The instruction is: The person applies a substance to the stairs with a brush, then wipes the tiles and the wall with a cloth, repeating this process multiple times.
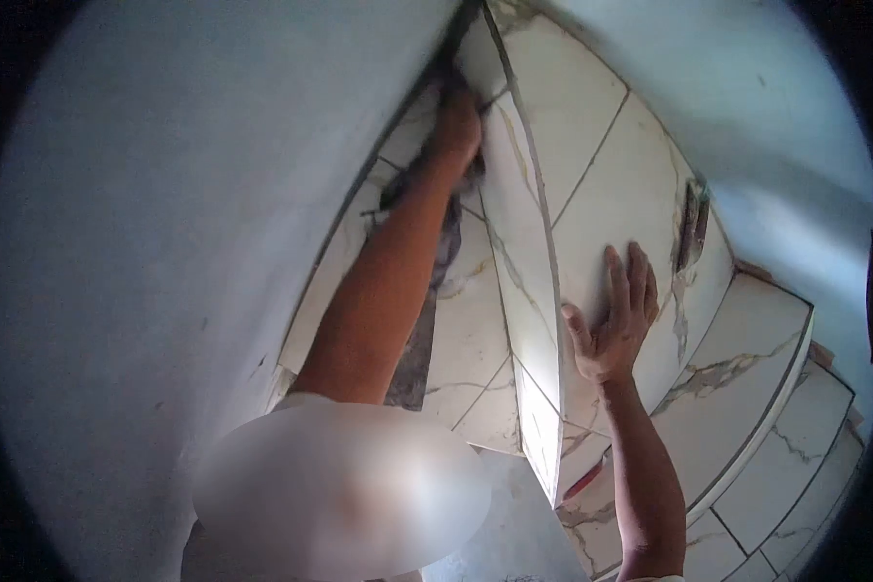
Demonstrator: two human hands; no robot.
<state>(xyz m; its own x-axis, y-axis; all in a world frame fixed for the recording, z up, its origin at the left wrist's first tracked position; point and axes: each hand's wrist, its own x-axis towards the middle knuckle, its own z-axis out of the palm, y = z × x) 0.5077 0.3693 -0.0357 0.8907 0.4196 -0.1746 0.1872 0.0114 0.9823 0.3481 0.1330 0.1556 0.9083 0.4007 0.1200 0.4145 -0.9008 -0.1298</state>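
Observation:
My left arm stretches up along the wall to a narrow marbled tile surface. My left hand [459, 121] is at its far end, close beside the upright tile face [514, 184]. The hand is blurred and its fingers are hidden in a dark area, so what it holds, if anything, does not show. A dark, cloth-like shape [448, 247] lies under the forearm, partly covered by it. My right hand [616, 335] rests on the large white marbled tile [592, 223] with fingers spread and nothing in it.
A plain wall [165, 242] rises on the left. Tiled steps [747, 349] curve down at the right. A dark slot [692, 225] breaks the tile near the right wall. A thin red object [586, 479] lies by my right forearm. A blurred oval hides the lower left.

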